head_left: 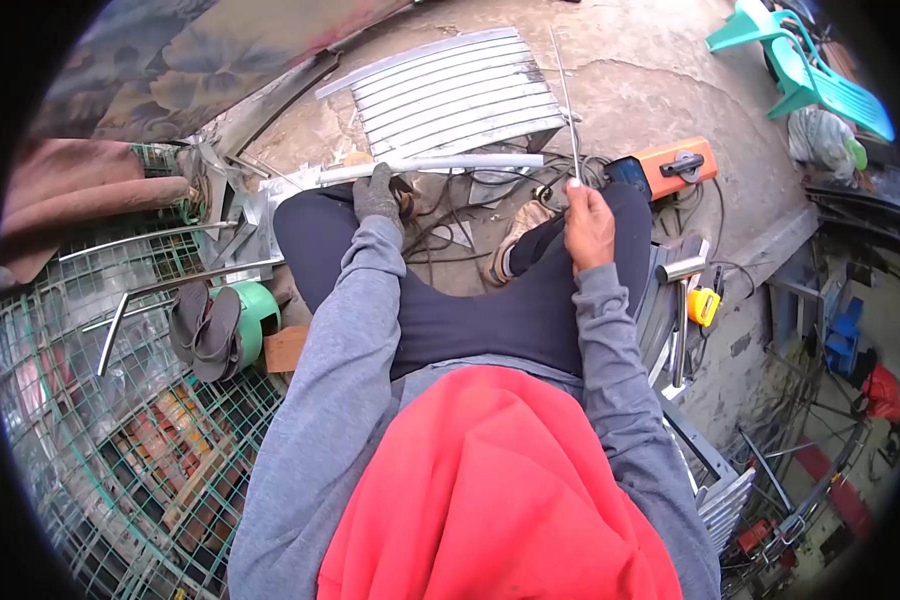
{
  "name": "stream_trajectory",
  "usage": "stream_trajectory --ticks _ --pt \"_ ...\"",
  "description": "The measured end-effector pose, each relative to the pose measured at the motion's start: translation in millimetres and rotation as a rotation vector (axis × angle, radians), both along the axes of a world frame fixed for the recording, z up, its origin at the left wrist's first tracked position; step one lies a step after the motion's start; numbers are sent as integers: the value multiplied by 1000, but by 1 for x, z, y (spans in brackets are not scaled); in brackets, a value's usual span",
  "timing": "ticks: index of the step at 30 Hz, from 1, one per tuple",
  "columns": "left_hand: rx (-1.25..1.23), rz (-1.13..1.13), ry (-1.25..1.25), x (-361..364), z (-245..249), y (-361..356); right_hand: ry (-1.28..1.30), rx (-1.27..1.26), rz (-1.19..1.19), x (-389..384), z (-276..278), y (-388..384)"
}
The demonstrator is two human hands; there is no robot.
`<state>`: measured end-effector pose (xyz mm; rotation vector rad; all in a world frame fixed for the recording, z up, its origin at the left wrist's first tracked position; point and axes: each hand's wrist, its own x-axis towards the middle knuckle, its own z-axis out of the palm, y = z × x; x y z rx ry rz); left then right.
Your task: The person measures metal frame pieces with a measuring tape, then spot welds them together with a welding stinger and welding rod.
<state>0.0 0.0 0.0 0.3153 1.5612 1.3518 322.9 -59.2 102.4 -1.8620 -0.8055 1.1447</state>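
Observation:
My left hand [376, 194], in a dark grey glove, is closed at the near side of a pale metal tube [460, 161] lying crosswise in front of my knees. Its fingertips overlap the tube, and part of the grip is hidden. Bare and closed, my right hand [589, 226] holds a long thin metal rod [567, 95] by its lower end, pointing away from me. Beyond the tube lies a slatted metal panel [457, 90]. An orange machine with a black handle [675, 166] sits to the right of my right hand.
Dark cables [450, 205] tangle between my feet. At right are a hammer [681, 270], a yellow tape measure [704, 306] and a green plastic chair [820, 80]. Left are green wire mesh [70, 400], a bent metal tube [115, 330] and slippers [217, 335] on a green container [260, 315].

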Motion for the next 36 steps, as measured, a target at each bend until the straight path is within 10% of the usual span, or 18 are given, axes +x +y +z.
stream_trajectory --ticks 5,36 --pt "-5 88 -24 3 4 1 350 -168 47 9 53 41" --pt "3 74 44 1 -7 3 408 -196 80 20 64 34"
